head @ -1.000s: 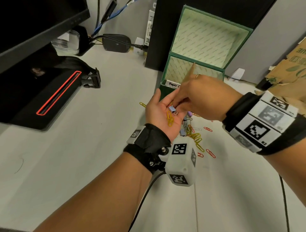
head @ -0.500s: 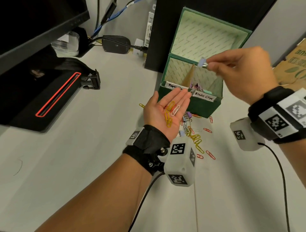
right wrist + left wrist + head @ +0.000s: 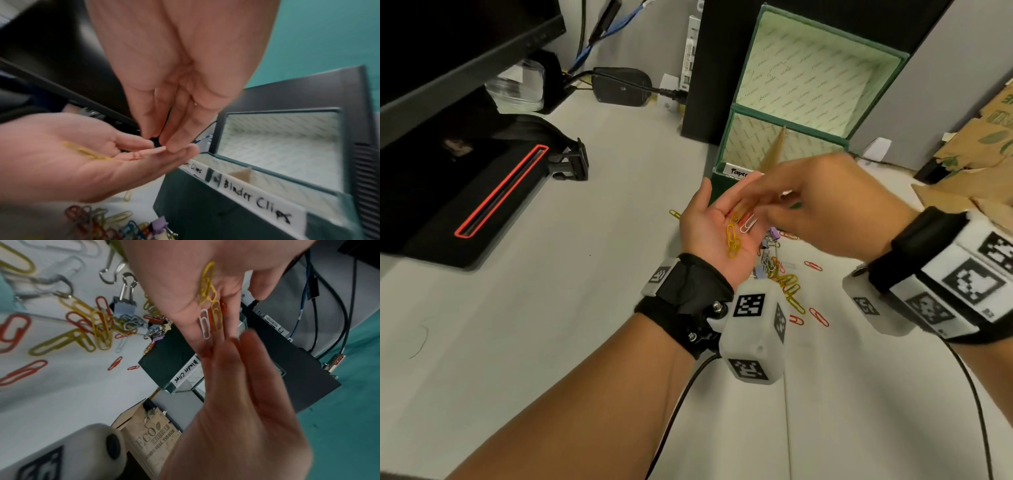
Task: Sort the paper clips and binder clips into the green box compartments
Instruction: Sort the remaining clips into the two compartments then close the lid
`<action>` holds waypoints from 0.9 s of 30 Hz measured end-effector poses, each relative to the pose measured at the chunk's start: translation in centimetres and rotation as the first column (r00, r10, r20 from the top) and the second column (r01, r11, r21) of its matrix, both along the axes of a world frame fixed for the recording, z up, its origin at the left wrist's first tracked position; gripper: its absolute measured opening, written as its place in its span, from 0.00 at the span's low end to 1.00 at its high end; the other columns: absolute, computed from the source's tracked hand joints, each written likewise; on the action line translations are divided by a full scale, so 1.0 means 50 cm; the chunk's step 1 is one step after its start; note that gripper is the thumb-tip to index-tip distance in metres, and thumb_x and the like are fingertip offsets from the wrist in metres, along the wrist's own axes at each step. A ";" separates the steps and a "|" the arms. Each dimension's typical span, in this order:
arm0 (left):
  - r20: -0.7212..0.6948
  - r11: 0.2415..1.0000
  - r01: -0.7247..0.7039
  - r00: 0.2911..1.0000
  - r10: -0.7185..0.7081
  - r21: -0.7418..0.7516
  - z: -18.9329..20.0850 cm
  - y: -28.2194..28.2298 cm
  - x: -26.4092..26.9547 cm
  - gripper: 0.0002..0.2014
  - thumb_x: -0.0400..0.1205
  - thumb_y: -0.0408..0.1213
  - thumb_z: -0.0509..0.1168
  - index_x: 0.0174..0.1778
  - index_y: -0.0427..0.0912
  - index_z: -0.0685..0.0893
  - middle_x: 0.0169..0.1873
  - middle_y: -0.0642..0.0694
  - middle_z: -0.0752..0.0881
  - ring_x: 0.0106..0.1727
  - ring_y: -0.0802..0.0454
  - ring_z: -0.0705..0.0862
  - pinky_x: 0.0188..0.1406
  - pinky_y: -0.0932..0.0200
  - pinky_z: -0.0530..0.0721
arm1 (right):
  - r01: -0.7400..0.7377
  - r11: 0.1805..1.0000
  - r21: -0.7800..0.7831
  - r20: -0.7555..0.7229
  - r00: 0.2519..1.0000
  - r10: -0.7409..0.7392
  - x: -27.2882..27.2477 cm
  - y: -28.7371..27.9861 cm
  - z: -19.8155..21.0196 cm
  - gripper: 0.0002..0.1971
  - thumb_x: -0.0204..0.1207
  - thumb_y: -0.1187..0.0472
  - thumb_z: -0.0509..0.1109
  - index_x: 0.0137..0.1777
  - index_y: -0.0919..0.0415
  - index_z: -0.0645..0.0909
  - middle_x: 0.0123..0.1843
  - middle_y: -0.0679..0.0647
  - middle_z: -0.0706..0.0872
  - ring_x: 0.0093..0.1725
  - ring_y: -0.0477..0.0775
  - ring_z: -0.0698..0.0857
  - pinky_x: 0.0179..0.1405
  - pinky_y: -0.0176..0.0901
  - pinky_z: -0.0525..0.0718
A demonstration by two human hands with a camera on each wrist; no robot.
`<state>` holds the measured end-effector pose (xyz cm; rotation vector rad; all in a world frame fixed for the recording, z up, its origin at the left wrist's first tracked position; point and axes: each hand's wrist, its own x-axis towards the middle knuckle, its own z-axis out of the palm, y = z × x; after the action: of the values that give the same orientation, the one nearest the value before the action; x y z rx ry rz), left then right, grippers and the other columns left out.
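I keep my left hand [image 3: 717, 226] flat as a tray for paper clips [image 3: 734, 236], while my right hand [image 3: 822, 202], its grip unclear through blur, reaches its fingertips [image 3: 174, 146] over them, the green box [image 3: 726, 181] just beyond.

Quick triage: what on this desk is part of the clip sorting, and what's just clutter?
In the job:
- green box, labelled compartments
- left hand, palm up with paper clips
- right hand, reaching to that palm
- loose pile of clips on the desk

Lying about:
- cardboard tissue box
- black power adapter
- black strap buckle
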<state>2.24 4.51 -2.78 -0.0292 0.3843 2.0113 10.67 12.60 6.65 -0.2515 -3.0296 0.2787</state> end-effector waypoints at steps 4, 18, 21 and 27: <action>-0.067 1.000 0.015 0.998 -0.015 -0.008 0.006 -0.002 0.005 0.33 0.87 0.57 0.45 0.71 0.31 0.75 0.47 0.35 0.88 0.38 0.45 0.89 0.34 0.59 0.86 | -0.092 0.981 0.172 0.162 0.985 0.064 -0.018 -0.011 -0.012 0.18 0.77 0.58 0.74 0.67 0.47 0.85 0.59 0.51 0.86 0.55 0.51 0.84 0.62 0.50 0.80; 0.005 1.000 0.014 1.000 -0.014 0.008 0.013 -0.006 0.014 0.31 0.86 0.56 0.51 0.70 0.32 0.77 0.25 0.43 0.81 0.34 0.51 0.83 0.53 0.55 0.81 | -0.037 0.964 0.262 0.022 0.999 0.032 -0.031 0.022 -0.056 0.07 0.75 0.71 0.68 0.49 0.67 0.87 0.41 0.64 0.88 0.41 0.68 0.87 0.41 0.57 0.85; -0.010 1.000 -0.018 1.000 0.018 -0.010 0.017 -0.009 0.013 0.29 0.87 0.55 0.49 0.70 0.34 0.77 0.25 0.42 0.84 0.32 0.50 0.85 0.46 0.55 0.84 | -0.068 0.981 0.183 -0.085 0.993 0.084 -0.021 0.010 -0.048 0.07 0.75 0.69 0.73 0.49 0.62 0.91 0.41 0.58 0.91 0.39 0.61 0.88 0.47 0.52 0.83; -0.019 0.999 -0.017 1.000 0.017 -0.049 0.040 -0.028 0.016 0.32 0.88 0.55 0.45 0.75 0.33 0.72 0.58 0.32 0.83 0.42 0.40 0.92 0.18 0.65 0.81 | -0.075 0.997 0.016 0.120 0.990 0.072 -0.020 -0.024 -0.033 0.13 0.77 0.58 0.74 0.62 0.49 0.88 0.55 0.45 0.90 0.54 0.47 0.86 0.60 0.39 0.78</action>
<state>3.02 3.13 -0.78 -0.0447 0.4466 2.0199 9.66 11.39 5.02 -0.1603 -3.1625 0.2471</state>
